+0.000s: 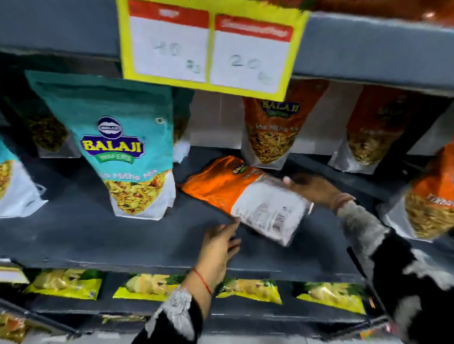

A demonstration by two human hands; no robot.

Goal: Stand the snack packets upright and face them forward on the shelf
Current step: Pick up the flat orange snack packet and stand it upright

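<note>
An orange and white snack packet (237, 194) lies flat on the dark grey shelf (93, 237), back side up, its top pointing to the rear left. My right hand (312, 187) grips its right edge near the white bottom end. My left hand (221, 246) reaches in from below, fingertips touching the packet's near corner, fingers apart. A teal packet (126, 145) stands upright and faces forward to the left. Orange packets (271, 128) stand upright behind the fallen one, and another orange packet (440, 199) stands at the right.
A yellow price sign (210, 45) hangs from the shelf above. More upright packets stand at the back left (50, 132) and back right (375, 134). Yellow-green packets (67, 284) line the shelf below. Bare shelf surface lies in front of the teal packet.
</note>
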